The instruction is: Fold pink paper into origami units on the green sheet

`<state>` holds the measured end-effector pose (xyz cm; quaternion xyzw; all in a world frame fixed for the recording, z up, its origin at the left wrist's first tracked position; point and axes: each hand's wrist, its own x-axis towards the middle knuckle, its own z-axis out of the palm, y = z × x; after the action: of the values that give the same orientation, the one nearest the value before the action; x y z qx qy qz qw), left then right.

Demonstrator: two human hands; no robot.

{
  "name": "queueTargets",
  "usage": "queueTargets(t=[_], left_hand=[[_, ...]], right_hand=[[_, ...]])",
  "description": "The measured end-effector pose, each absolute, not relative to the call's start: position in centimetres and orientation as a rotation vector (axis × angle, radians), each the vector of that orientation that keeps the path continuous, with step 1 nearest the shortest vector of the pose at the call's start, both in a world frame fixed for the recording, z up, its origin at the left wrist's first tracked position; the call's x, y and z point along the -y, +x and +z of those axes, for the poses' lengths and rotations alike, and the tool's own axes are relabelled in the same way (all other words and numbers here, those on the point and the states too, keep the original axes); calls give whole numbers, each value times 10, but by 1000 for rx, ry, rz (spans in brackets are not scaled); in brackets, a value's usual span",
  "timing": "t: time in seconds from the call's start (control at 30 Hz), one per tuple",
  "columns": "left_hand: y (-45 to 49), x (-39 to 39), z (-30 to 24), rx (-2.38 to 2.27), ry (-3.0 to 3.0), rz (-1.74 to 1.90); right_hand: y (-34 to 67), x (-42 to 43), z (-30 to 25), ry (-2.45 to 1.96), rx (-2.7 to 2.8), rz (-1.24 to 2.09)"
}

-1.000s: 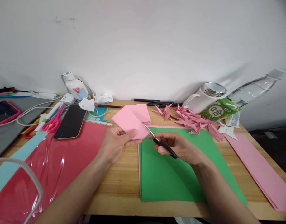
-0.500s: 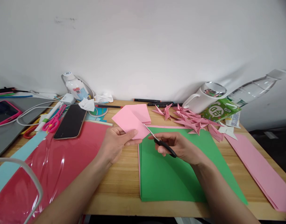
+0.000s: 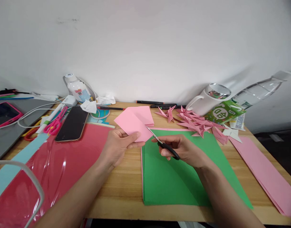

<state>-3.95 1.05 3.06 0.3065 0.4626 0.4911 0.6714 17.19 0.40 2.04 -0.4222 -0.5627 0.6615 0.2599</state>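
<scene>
Between the thumb and fingers of my left hand (image 3: 123,141) is a folded piece of pink paper (image 3: 133,125), held up over the table. My right hand (image 3: 177,147) is closed around black-handled scissors (image 3: 168,148). Their blades point up and left, and the tip meets the right edge of the pink paper. Whether the blades are apart is too small to tell. Behind the held piece lies more pink paper (image 3: 144,114). Below my right hand is a stack of green paper (image 3: 174,186), with a pink sheet showing along its edges.
Folded pink paper stars (image 3: 195,122) lie at the back right, near a white mug (image 3: 203,103), a green packet (image 3: 221,112) and a clear bottle (image 3: 257,91). To the left are a phone (image 3: 73,123), pink scissors (image 3: 55,122) and red sheets in plastic (image 3: 71,158). Pink strips (image 3: 264,174) lie at right.
Almost nothing differs. Both hands, the pink paper and the scissors keep their places, with only a very slight shift of the whole view.
</scene>
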Motion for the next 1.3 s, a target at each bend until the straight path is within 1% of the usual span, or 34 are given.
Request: queueTargets(t=[0.33,1.3], left_hand=[[-39,-9,29,-1015,722,1061],[-38,-7,28,-1007,724,1038]], right_hand=[[169,-4,24,-1069,1560,1824],[171,-4,21,-1121,1561,1759]])
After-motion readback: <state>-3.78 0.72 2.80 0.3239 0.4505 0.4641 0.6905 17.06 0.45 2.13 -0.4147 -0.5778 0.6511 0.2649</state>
